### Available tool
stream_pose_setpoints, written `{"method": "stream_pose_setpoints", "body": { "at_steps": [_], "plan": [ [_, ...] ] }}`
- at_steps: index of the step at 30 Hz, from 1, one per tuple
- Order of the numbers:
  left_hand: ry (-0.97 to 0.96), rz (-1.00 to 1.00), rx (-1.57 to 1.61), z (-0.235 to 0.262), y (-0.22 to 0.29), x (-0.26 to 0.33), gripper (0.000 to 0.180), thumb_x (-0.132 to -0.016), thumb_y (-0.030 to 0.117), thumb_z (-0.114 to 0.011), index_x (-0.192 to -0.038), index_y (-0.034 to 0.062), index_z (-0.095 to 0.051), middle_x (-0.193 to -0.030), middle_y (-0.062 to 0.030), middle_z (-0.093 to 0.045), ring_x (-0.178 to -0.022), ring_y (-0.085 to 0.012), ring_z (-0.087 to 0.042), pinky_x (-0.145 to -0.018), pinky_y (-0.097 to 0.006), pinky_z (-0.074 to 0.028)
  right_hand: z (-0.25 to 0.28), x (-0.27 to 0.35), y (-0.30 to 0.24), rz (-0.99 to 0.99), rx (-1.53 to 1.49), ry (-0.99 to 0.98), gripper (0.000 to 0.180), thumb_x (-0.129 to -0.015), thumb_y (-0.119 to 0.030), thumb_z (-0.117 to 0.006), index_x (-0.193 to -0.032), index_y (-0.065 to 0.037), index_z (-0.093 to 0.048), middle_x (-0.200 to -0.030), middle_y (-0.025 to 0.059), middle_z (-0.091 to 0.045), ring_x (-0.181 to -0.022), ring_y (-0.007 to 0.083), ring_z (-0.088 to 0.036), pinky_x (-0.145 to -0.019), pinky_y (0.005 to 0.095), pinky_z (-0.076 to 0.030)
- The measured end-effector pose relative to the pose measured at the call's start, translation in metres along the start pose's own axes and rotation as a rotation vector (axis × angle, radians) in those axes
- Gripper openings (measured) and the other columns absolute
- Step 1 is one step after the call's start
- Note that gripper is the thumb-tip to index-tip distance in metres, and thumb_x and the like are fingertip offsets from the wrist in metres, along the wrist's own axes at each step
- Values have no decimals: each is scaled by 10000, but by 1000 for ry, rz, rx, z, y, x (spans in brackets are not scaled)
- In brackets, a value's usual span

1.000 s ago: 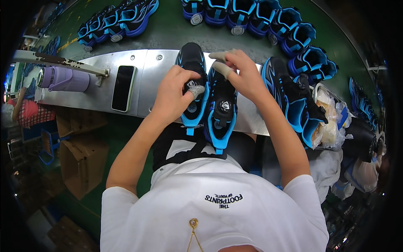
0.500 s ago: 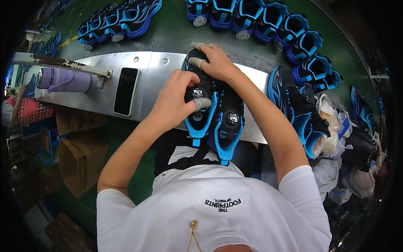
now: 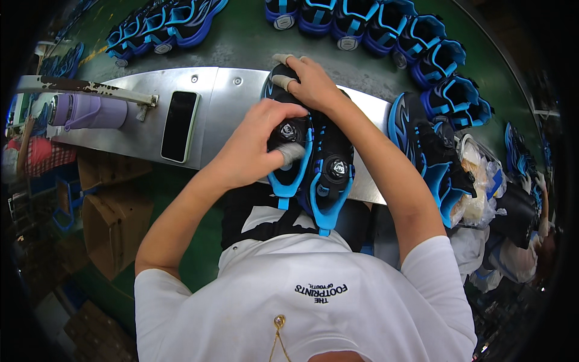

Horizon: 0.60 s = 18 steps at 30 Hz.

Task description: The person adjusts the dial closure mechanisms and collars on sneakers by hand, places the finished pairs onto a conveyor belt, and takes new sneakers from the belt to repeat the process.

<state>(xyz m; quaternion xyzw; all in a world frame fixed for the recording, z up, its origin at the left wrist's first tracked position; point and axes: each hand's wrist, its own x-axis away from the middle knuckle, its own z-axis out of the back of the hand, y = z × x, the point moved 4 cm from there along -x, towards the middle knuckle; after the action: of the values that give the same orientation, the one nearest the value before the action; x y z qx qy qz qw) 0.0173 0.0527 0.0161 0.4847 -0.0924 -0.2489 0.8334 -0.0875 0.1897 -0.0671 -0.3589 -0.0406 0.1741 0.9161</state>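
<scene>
Two black and blue sneakers (image 3: 286, 176) lie side by side in front of me, heels toward me and toes on the metal bench. Each has a round dial on its tongue. My left hand (image 3: 256, 142) grips the left sneaker, its index finger and tape-wrapped thumb spanning the upper on either side of the dial (image 3: 288, 131). Around that same shoe's toe my right hand (image 3: 310, 84) is closed, pale wraps covering two of its fingertips. The right sneaker (image 3: 332, 142) sits under my right wrist, with neither hand gripping it.
On the metal bench (image 3: 226, 102) rest a phone (image 3: 180, 127) and a lilac bottle (image 3: 96, 112). Several sneakers (image 3: 386, 27) line the green surface beyond. Another pair (image 3: 416, 142) lies at the right, beside a basket of bagged items (image 3: 479, 175). Cardboard boxes (image 3: 114, 232) stand lower left.
My left index finger has stretched out further across the sneaker above the dial, and the left hand has shifted slightly. My right hand keeps its hold on the toe.
</scene>
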Motion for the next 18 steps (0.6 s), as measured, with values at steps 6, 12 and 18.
{"method": "stream_pose_setpoints", "body": {
  "at_steps": [6, 12, 18],
  "plan": [
    [-92, 251, 218, 2, -13, 0, 472, -774, 48, -644, -1242, 63, -588, -1002, -26, -624, -948, -163, -512, -832, -268, -406, 0, -1, -3, 8, -25, -28, 513, -898, -344, -642, -1362, -152, -537, -1142, 224, -589, -1104, 400, -543, -969, 441, -441],
    [61, 155, -173, -3, -6, 2, 512, -775, 84, -703, -1268, 53, -568, -1161, -55, -581, -921, -183, -531, -856, -281, -411, -3, -2, 6, 39, -42, 33, 491, -895, -331, -645, -1346, -158, -560, -1155, 222, -599, -1116, 387, -546, -977, 436, -438],
    [-176, 158, 316, 2, -19, 2, 470, -848, 82, -686, -1300, 45, -562, -1179, -72, -585, -1023, -160, -549, -895, -278, -403, -2, -2, 5, -1, -108, -2, 491, -858, -351, -682, -1312, -187, -587, -1140, 232, -599, -1101, 427, -536, -980, 466, -435]
  ]
}}
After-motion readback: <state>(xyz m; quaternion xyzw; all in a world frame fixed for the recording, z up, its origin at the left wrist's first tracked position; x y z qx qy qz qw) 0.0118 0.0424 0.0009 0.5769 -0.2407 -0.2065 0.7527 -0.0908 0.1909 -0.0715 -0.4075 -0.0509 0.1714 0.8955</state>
